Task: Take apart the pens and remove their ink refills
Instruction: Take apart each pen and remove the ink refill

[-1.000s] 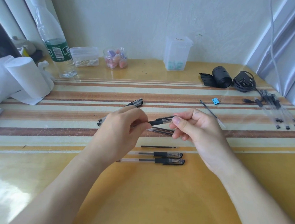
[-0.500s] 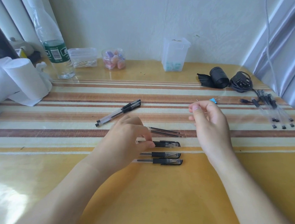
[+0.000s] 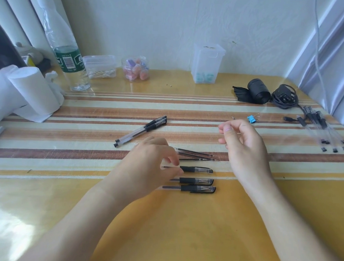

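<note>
Three capped pen pieces lie in a row near the table's front: the top one (image 3: 196,169), the middle one (image 3: 196,181) and the front one (image 3: 198,189). My left hand (image 3: 149,168) hovers over their left ends, thumb and forefinger apart on either side of the top one's thin tail. Loose black refills (image 3: 195,155) lie just behind. Two whole pens (image 3: 141,131) rest farther left. My right hand (image 3: 243,149) is raised, its fingers curled and its thumb near the forefinger. Nothing shows in them.
Several clear barrels (image 3: 324,133) lie at the right edge. Near them are a blue binder clip (image 3: 251,119), a black roll (image 3: 257,93) and a cable bundle (image 3: 285,96). A water bottle (image 3: 67,56), small plastic boxes and paper rolls (image 3: 31,92) stand at the back and left.
One second ago both hands held a pen between them above the table. The left hand then laid the capped piece in the row and opened. The right hand moved up and to the right.
</note>
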